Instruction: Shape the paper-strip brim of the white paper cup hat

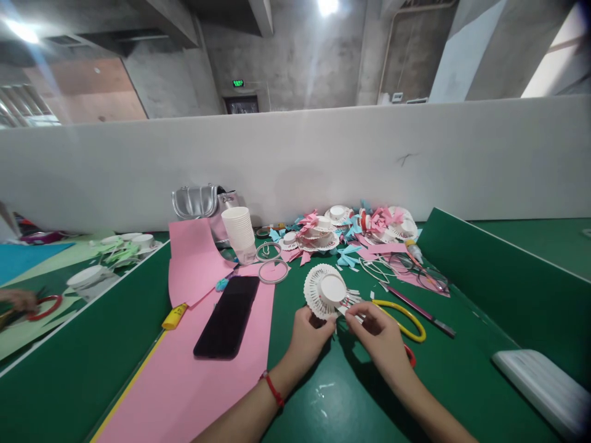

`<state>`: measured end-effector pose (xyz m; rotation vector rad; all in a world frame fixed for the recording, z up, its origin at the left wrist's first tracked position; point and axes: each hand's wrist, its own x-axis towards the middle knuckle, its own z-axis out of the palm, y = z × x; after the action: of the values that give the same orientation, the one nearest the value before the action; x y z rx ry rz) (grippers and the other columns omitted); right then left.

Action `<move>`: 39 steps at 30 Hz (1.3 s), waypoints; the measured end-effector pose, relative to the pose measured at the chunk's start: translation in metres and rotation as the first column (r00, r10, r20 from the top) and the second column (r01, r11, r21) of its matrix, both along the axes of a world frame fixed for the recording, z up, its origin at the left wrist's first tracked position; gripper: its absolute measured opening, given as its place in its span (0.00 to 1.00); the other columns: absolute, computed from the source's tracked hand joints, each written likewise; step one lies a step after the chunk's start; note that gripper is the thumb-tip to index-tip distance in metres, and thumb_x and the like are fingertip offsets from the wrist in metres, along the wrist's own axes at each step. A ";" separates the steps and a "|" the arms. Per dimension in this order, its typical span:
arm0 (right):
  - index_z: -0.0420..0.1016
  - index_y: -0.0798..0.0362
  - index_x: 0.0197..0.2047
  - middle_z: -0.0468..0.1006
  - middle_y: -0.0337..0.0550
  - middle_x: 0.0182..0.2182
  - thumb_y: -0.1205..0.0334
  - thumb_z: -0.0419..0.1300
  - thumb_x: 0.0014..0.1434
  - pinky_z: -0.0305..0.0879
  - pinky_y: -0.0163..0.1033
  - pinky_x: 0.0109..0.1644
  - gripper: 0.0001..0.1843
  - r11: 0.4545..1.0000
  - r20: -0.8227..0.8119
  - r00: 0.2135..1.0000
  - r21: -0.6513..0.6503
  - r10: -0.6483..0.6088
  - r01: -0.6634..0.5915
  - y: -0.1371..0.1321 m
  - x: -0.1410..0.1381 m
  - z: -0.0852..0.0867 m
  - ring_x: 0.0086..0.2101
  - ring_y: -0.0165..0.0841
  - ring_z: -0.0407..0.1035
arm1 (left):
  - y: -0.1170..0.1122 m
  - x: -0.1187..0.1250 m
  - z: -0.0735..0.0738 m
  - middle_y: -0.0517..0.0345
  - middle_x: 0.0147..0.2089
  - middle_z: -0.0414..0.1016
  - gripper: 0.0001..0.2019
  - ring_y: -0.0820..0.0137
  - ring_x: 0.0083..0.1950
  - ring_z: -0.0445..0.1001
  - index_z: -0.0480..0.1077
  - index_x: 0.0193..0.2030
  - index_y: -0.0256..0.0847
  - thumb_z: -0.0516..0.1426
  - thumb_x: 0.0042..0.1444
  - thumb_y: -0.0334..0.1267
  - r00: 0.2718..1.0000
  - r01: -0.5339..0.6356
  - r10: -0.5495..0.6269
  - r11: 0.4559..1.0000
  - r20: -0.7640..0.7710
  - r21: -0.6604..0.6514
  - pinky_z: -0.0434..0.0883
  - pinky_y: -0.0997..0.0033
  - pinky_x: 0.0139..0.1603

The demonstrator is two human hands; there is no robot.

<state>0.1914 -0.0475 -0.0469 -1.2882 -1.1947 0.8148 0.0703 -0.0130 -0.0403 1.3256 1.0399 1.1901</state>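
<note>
A white paper cup [332,289] is cut into strips that fan out round its base like a hat brim, with some strips folded into a pleated edge. My left hand [308,338] is closed on the lower edge of this cup, thumb at the front. At the cup's right side my right hand [379,337] pinches one of the loose strips [342,310] between thumb and fingers. Several other strips stick out unfolded just above the right fingertips. A yellow loop handle [409,317] and a red one [410,355] lie beside my right hand, partly hidden by it.
Pink paper [152,394] and a black phone [227,317] lie left. Behind stand stacked paper cups [239,227], tape rings [273,271] and a pile of finished cup shapes [318,234]. A purple pencil [420,309] and glasses [436,280] lie right. Green dividers [484,271] flank me; a co-worker's hand [21,300] shows left.
</note>
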 end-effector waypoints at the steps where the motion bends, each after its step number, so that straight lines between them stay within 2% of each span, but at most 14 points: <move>1: 0.67 0.54 0.25 0.67 0.37 0.20 0.58 0.58 0.47 0.55 0.31 0.22 0.08 1.000 -0.001 1.000 0.001 0.002 -0.002 0.000 0.000 0.000 0.20 0.27 0.59 | 0.000 0.000 0.000 0.51 0.28 0.77 0.06 0.68 0.28 0.72 0.71 0.26 0.31 0.59 0.36 0.30 1.000 0.002 -0.002 1.000 0.005 -0.002 0.68 0.73 0.30; 5: 0.67 0.54 0.25 0.68 0.37 0.21 0.60 0.58 0.47 0.58 0.32 0.25 0.07 0.999 -0.023 0.999 0.000 0.042 -0.042 0.001 -0.001 -0.002 0.22 0.28 0.61 | 0.000 -0.001 -0.001 0.51 0.30 0.77 0.07 0.67 0.30 0.72 0.72 0.27 0.31 0.59 0.37 0.31 0.998 0.020 -0.018 0.999 0.063 -0.030 0.68 0.72 0.32; 9: 0.67 0.54 0.25 0.70 0.38 0.21 0.60 0.60 0.45 0.60 0.33 0.28 0.07 0.998 -0.100 0.994 0.026 0.053 -0.051 0.004 -0.002 -0.004 0.24 0.30 0.64 | -0.001 -0.001 -0.001 0.51 0.32 0.77 0.10 0.67 0.33 0.72 0.72 0.29 0.30 0.60 0.36 0.31 0.987 0.109 -0.099 0.991 0.129 -0.073 0.67 0.72 0.35; 14: 0.67 0.54 0.24 0.71 0.39 0.22 0.61 0.61 0.43 0.61 0.34 0.28 0.07 0.998 -0.117 0.992 0.030 0.054 -0.051 0.004 -0.001 -0.003 0.25 0.31 0.65 | -0.001 -0.002 -0.002 0.53 0.29 0.76 0.09 0.69 0.30 0.71 0.72 0.28 0.30 0.61 0.36 0.31 0.980 0.143 -0.128 0.985 0.151 -0.092 0.66 0.74 0.33; 20: 0.68 0.54 0.27 0.72 0.41 0.24 0.61 0.60 0.45 0.63 0.35 0.29 0.07 0.998 -0.090 0.995 0.035 0.049 -0.046 0.004 -0.002 -0.006 0.26 0.33 0.67 | -0.001 -0.001 0.000 0.57 0.23 0.73 0.05 0.73 0.25 0.67 0.72 0.23 0.31 0.60 0.36 0.31 0.993 0.091 -0.084 0.992 0.085 -0.091 0.63 0.77 0.26; 24: 0.65 0.52 0.34 0.72 0.39 0.25 0.61 0.60 0.44 0.63 0.35 0.27 0.12 0.996 -0.095 0.992 0.005 0.089 -0.089 0.004 -0.004 -0.010 0.24 0.32 0.68 | 0.000 -0.002 0.000 0.59 0.20 0.71 0.04 0.74 0.23 0.65 0.72 0.22 0.32 0.59 0.37 0.31 0.994 0.041 -0.028 0.991 0.102 -0.128 0.62 0.78 0.24; 28: 0.62 0.51 0.36 0.70 0.36 0.24 0.64 0.59 0.44 0.62 0.34 0.26 0.14 0.993 -0.060 0.992 -0.027 0.115 -0.117 0.002 -0.006 -0.010 0.23 0.31 0.66 | 0.001 -0.003 0.000 0.59 0.19 0.71 0.03 0.75 0.22 0.65 0.72 0.22 0.32 0.59 0.37 0.31 0.994 0.041 -0.026 0.989 0.108 -0.139 0.62 0.77 0.24; 39: 0.61 0.52 0.36 0.69 0.36 0.25 0.64 0.57 0.47 0.64 0.35 0.27 0.12 0.991 0.020 0.991 -0.027 0.129 -0.128 0.003 -0.006 -0.011 0.24 0.31 0.66 | -0.001 -0.002 0.003 0.57 0.23 0.74 0.04 0.73 0.25 0.68 0.73 0.24 0.32 0.59 0.37 0.30 0.992 0.030 -0.012 0.990 0.128 -0.140 0.64 0.76 0.27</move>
<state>0.1856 -0.0449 -0.0579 -1.2528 -1.2986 0.9139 0.0679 -0.0142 -0.0370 1.1335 0.9975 1.1476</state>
